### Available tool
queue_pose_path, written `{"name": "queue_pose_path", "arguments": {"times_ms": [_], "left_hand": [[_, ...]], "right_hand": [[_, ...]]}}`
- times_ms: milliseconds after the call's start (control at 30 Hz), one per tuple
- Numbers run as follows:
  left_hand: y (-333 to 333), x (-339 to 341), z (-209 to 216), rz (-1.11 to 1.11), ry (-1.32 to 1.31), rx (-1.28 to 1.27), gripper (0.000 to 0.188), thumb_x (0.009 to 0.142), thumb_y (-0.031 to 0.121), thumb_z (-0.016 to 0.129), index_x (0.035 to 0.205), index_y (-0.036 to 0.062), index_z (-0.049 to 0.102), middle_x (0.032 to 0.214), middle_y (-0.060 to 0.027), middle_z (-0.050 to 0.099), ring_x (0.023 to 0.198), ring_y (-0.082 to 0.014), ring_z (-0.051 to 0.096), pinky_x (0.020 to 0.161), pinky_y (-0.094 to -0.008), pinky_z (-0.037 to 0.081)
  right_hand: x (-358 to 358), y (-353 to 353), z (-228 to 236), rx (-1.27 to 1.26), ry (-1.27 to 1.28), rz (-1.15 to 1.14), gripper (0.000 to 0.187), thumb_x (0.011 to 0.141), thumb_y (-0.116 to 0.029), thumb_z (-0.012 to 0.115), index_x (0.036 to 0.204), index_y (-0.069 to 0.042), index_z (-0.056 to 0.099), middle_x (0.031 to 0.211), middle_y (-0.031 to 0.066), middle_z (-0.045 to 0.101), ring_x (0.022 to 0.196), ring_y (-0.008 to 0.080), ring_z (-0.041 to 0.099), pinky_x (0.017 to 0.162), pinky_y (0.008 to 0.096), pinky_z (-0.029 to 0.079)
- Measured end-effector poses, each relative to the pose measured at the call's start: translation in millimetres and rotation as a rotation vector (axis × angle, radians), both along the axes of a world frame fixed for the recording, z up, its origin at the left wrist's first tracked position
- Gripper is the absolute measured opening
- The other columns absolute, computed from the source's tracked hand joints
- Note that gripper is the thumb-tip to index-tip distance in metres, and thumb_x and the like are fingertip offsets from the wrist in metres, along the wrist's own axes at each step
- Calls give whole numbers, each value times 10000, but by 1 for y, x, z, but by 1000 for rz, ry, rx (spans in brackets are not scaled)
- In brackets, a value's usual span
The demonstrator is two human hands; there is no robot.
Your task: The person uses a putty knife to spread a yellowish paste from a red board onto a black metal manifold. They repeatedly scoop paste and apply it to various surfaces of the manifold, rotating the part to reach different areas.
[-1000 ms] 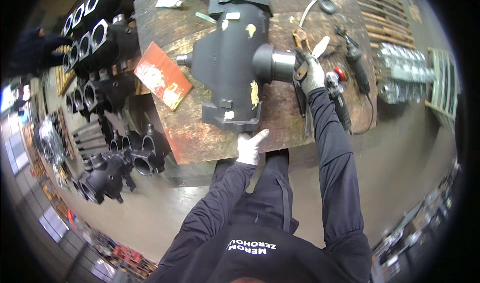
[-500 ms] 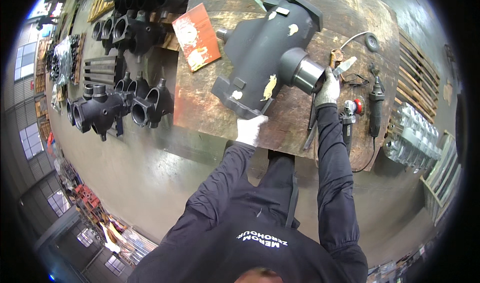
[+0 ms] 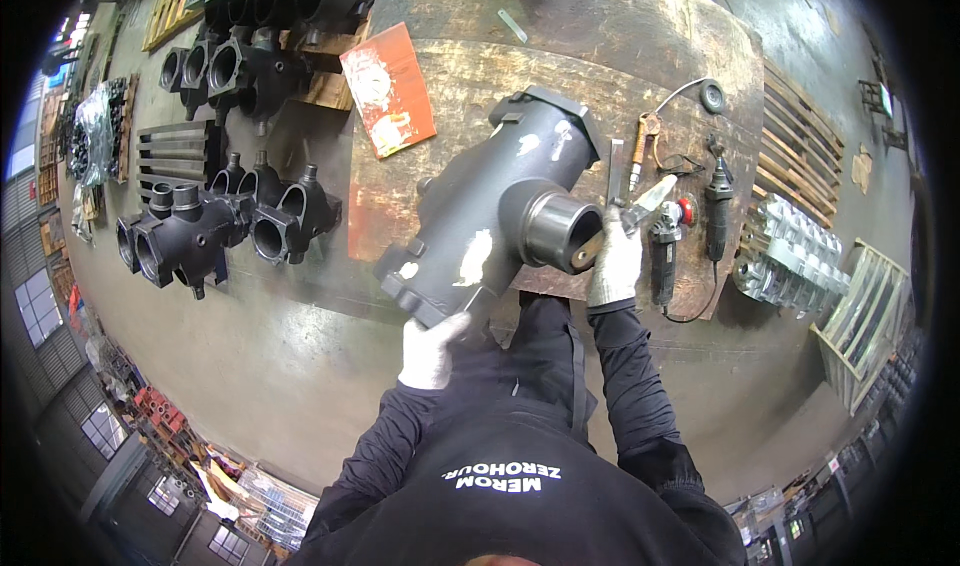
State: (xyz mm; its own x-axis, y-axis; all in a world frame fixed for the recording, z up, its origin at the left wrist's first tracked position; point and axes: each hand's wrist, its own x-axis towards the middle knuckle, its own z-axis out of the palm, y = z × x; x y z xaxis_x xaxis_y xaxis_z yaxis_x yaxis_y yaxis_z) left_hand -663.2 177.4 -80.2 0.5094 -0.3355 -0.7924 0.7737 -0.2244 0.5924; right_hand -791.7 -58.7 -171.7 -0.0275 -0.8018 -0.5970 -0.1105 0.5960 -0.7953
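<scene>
Gloved hands [image 3: 430, 353] hold a spatula [image 3: 652, 196] and a black casting [image 3: 478, 209] between an orange sheet [image 3: 410, 76] and a grinder [image 3: 664, 258].

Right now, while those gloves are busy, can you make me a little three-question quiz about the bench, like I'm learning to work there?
1. What does the right hand hold?
A) a cup
B) a scraper
C) a hammer

2. True or false: the left hand is at the end of the casting nearest the person's body.

3. Fill in the missing colour: the grinder beside the right hand has a ____ disc.

Key: 1. B; 2. True; 3. red
</scene>
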Motion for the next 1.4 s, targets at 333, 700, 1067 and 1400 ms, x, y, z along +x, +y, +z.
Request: {"name": "queue_pose_path", "arguments": {"times_ms": [333,700,1067,1400], "left_hand": [[-50,1,-3,373,-158,268,486,1010,447,676,1229,14,635,1087,-115,712,846,-267,737,594,-401,580],[-79,36,7,535,-64,231,572,1055,480,585,1392,18,586,1265,-129,694,1069,-276,710,908,-447,590],[-83,52,3,431,-258,227,575,1035,493,628,1478,134,548,1416,-90,621,1234,-286,630,1054,-496,519],[-82,44,8,413,-199,181,618,1030,534,613,1500,144,526,1425,-81,607,1241,-305,619,1052,-515,513]], "right_hand": [[7,-71,21,74,-278,404,326,1095,-172,576,1363,6,524,1144,101,669,967,161,664,873,293,543],[14,-115,-45,-711,349,994,328,1022,-278,639,1345,-316,683,1053,138,705,901,373,720,767,441,581],[12,-114,-41,-657,407,1055,325,983,-253,694,1303,-299,730,913,113,683,769,319,704,675,410,564],[37,-119,-37,-606,334,1099,303,995,-308,680,1287,-258,742,896,118,675,805,333,700,715,416,566]]}}
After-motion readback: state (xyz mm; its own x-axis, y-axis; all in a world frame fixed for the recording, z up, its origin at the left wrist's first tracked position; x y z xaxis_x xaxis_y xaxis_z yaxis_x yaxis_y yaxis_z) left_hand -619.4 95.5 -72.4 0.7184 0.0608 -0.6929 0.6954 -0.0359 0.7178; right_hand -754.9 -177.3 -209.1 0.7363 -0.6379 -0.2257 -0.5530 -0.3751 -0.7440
